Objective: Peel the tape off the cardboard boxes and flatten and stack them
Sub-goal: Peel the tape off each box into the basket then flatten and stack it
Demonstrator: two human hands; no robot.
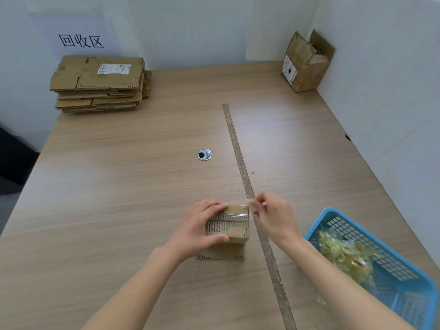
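A small cardboard box [231, 231] stands near the table's front middle, its top crossed by clear tape [238, 216]. My left hand [198, 228] grips the box from the left, fingers over the top edge and thumb on the near side. My right hand [273, 215] pinches the lifted end of the tape at the box's far right corner. A stack of flattened boxes [100, 83] lies at the far left under a paper sign. An open cardboard box [306, 64] stands in the far right corner.
A blue plastic basket [404, 291] at the near right holds a wad of peeled tape [345, 256]. A long worn strip [250, 186] runs along the table from far to near. A round metal grommet [204, 154] sits mid-table. White walls close off the back and right.
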